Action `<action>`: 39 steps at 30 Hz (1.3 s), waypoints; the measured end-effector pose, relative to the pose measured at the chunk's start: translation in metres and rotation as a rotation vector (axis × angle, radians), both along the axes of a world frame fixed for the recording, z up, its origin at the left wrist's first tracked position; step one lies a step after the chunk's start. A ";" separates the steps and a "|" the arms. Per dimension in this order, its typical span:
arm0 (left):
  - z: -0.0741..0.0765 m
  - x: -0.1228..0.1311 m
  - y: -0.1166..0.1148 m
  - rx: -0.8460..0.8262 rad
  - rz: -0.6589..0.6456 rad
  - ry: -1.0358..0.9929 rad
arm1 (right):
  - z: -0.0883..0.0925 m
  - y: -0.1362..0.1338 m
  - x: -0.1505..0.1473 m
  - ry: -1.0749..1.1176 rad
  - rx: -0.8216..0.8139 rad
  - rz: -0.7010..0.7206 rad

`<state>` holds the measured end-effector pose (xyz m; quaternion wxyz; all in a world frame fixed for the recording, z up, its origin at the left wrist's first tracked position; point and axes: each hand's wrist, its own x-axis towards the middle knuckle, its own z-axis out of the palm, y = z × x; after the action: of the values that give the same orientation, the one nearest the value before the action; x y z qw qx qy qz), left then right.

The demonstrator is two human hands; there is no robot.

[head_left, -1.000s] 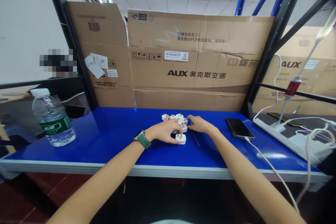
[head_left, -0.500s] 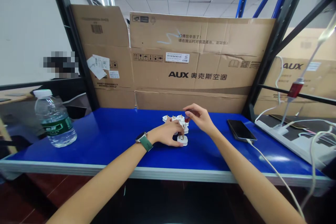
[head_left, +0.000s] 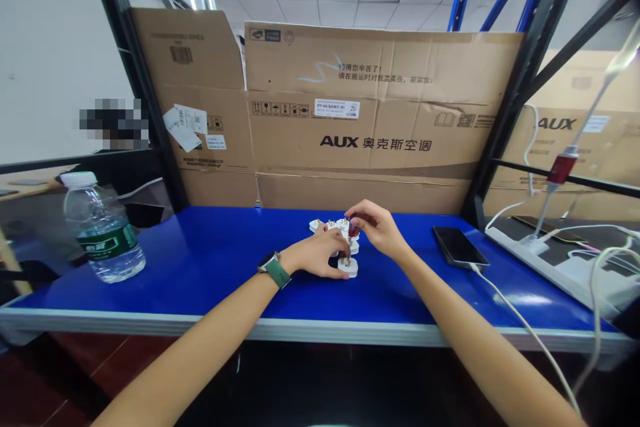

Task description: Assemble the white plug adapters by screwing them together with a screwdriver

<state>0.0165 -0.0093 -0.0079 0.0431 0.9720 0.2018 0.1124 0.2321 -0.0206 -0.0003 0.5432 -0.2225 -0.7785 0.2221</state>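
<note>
Several white plugs (head_left: 343, 225) with brass pins lie grouped on the blue table (head_left: 210, 260). My left hand (head_left: 317, 254), a green-strapped watch on its wrist, is closed around the nearest white plug (head_left: 349, 266) and presses it to the table. My right hand (head_left: 375, 228) pinches a small red-handled screwdriver (head_left: 353, 229) upright just over that plug, the tip down at its top face. The tip itself is too small to see clearly.
A water bottle (head_left: 103, 227) stands at the table's left. A black phone (head_left: 459, 246) with a white cable lies to the right, beside a white power strip (head_left: 545, 263) with cables. Cardboard boxes (head_left: 350, 113) wall the back. Black rack posts stand at both sides.
My right hand lifted off the table with the red-handled screwdriver, then lowered it onto the plug my left hand holds. The left hand stayed put.
</note>
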 end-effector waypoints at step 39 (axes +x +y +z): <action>-0.007 0.000 0.006 -0.042 0.025 -0.031 | 0.009 -0.006 0.006 -0.107 -0.096 0.066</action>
<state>0.0163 -0.0035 -0.0151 0.0654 0.9664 0.2154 0.1239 0.2376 -0.0268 0.0087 0.4818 -0.2342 -0.8017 0.2649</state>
